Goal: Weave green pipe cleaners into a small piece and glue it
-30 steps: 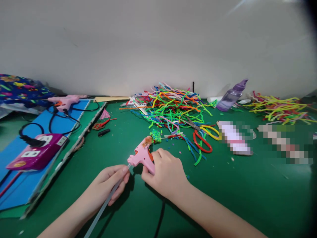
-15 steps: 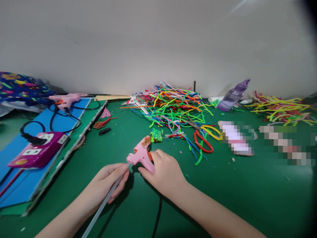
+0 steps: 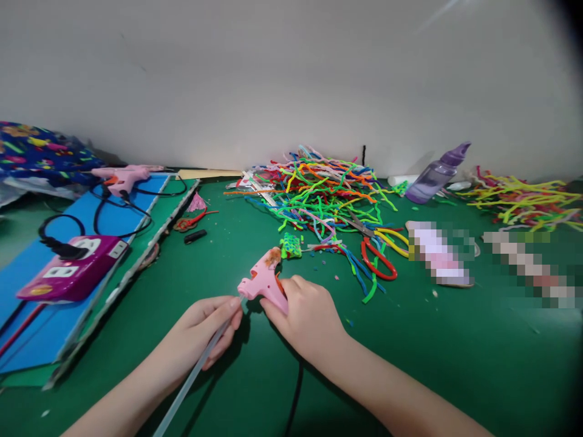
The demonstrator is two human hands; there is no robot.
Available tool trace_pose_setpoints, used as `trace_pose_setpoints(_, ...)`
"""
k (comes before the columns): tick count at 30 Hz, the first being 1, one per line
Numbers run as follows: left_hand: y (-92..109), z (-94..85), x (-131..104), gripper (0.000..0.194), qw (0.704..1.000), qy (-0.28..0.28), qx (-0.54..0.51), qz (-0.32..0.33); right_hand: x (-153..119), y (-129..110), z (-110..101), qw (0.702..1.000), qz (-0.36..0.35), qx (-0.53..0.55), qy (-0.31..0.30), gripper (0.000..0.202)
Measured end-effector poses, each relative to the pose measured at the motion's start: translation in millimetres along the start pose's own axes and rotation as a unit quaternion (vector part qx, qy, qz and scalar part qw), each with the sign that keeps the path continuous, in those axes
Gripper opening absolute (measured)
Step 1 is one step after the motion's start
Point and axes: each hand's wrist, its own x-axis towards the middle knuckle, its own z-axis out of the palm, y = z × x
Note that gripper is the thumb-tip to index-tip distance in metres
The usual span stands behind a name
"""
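Note:
My right hand grips the handle of a pink glue gun low over the green mat, its nozzle pointing away to the upper right. My left hand pinches a long clear glue stick whose tip meets the gun's back end. A small green woven piece lies just beyond the nozzle. The gun's black cord runs back toward me under my right wrist.
A heap of coloured pipe cleaners with red and yellow scissors lies behind. At the left, a blue board carries a purple power strip and a second pink glue gun. A purple bottle lies at the back right.
Both hands stay on the gun and stick at its back end; the scene shifts slightly in frame as my head moves.

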Motion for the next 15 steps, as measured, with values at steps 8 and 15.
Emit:
trace_pose_setpoints(8,-0.9,-1.9,2.4,0.041,1.000,-0.007,-0.005,-0.013,3.5,-0.6,-1.2,1.000,0.011,-0.006,-0.001,0.029)
trace_pose_setpoints(15,0.8,0.7,1.9,0.041,1.000,-0.007,-0.001,-0.013,5.0,-2.7,-3.5,1.000,0.012,0.000,-0.025,0.029)
